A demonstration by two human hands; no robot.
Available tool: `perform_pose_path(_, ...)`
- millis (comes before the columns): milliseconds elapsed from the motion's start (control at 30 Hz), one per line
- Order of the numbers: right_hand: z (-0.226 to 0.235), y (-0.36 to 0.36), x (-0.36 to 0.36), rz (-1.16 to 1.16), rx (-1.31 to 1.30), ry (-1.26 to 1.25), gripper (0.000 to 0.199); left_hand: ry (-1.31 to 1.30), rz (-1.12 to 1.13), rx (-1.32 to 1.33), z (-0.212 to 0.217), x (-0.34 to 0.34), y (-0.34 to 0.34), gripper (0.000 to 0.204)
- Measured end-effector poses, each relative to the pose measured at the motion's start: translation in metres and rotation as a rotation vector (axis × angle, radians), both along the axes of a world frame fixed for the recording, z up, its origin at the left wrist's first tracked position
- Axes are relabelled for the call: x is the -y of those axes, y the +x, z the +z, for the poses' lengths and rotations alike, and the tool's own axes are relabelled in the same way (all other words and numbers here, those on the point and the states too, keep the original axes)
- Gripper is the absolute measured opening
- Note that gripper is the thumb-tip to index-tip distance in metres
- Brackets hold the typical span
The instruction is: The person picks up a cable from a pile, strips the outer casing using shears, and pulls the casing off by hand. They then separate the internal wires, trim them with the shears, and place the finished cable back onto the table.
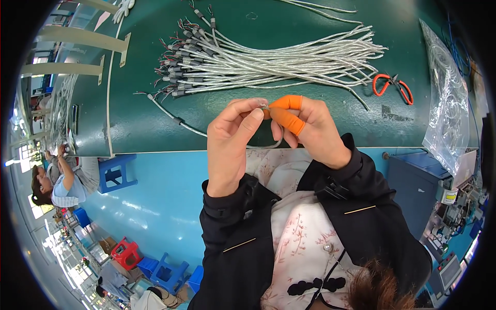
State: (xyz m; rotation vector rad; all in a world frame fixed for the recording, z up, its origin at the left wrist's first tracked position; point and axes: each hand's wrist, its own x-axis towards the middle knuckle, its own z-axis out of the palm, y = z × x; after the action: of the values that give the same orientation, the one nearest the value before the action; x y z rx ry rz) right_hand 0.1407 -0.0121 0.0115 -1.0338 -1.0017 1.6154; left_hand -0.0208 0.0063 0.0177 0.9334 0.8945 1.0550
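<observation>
A: Cable (175, 120) — where?
B: Near the worktop's (310, 20) front edge; left hand (230, 150) and right hand (310, 129) pinch its tip.
A: Handling?
B: Light, limp, likely slick — grip close behind the tip.

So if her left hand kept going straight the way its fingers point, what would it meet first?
The left hand points up and rightward at the right hand, whose orange-capped fingers pinch the same cable end. It would meet those fingers almost at once; they look nearly touching, though depth is unclear.
</observation>
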Motion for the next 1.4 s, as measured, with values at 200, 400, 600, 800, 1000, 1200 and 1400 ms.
perform_pose_path(200, 0.001, -0.001, -0.001, 0.004, 0.051, 0.007, 0.016, 0.052, -0.043, -0.054, 0.000, -0.007, -0.007, 0.017)
perform_pose_path(400, -0.001, -0.001, -0.001, 0.071, 0.007, 0.005, 0.016, 0.122, -0.138, -0.096, 0.009, -0.015, -0.014, 0.016)
perform_pose_path(600, 0.002, 0.001, -0.003, 0.151, -0.041, -0.036, 0.016, 0.122, -0.264, -0.089, 0.007, -0.024, -0.022, 0.008)
perform_pose_path(800, 0.002, 0.000, -0.006, 0.211, -0.262, -0.167, 0.019, 0.013, -0.286, 0.038, 0.003, -0.029, -0.020, 0.005)
perform_pose_path(1000, -0.002, 0.001, -0.011, 0.222, -0.381, -0.174, 0.025, -0.115, -0.184, 0.194, 0.004, -0.030, -0.009, 0.007)
perform_pose_path(1200, -0.009, 0.004, -0.011, 0.212, -0.431, -0.156, 0.027, -0.009, -0.033, 0.123, 0.004, -0.033, -0.012, 0.011)
perform_pose_path(1400, -0.008, 0.007, -0.018, 0.165, -0.367, -0.138, 0.027, 0.036, -0.120, -0.106, 0.005, -0.021, -0.005, 0.019)
